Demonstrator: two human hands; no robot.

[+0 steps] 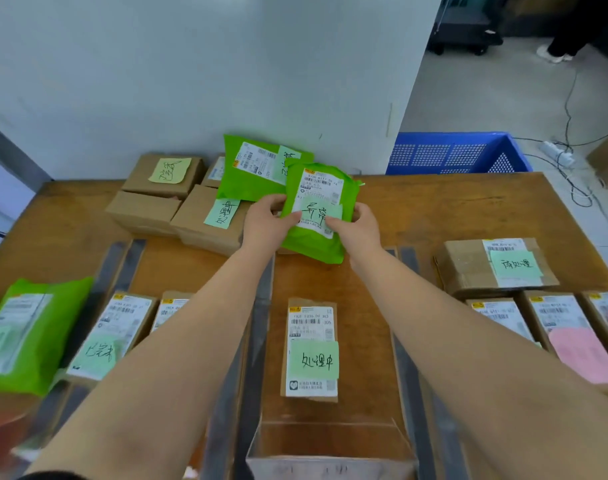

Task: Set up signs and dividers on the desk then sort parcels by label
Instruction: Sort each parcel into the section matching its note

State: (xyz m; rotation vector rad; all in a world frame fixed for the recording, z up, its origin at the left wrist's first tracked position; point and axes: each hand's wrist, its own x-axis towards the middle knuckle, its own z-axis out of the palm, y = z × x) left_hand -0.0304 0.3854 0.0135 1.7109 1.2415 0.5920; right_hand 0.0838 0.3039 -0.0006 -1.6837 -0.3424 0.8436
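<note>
Both my hands hold a green mailer parcel (316, 237) with a shipping label and a pale green note, at the middle of the wooden desk (416, 202). My left hand (266, 220) grips its left edge and my right hand (356, 225) grips its right edge, thumbs on top. Behind it lie another green mailer (247, 178) and several cardboard boxes (157, 188) with sticky notes. Dark divider strips (261, 306) split the near desk into lanes. One small labelled box (311, 348) sits in the middle lane.
The left lanes hold a green mailer (25, 334) and labelled boxes (112, 334). At the right are a taped box (493, 268) and boxes with a pink note (579, 348). A clear sign holder (330, 445) stands at the front edge. A blue crate (458, 154) and floor cables (572, 168) are beyond the desk.
</note>
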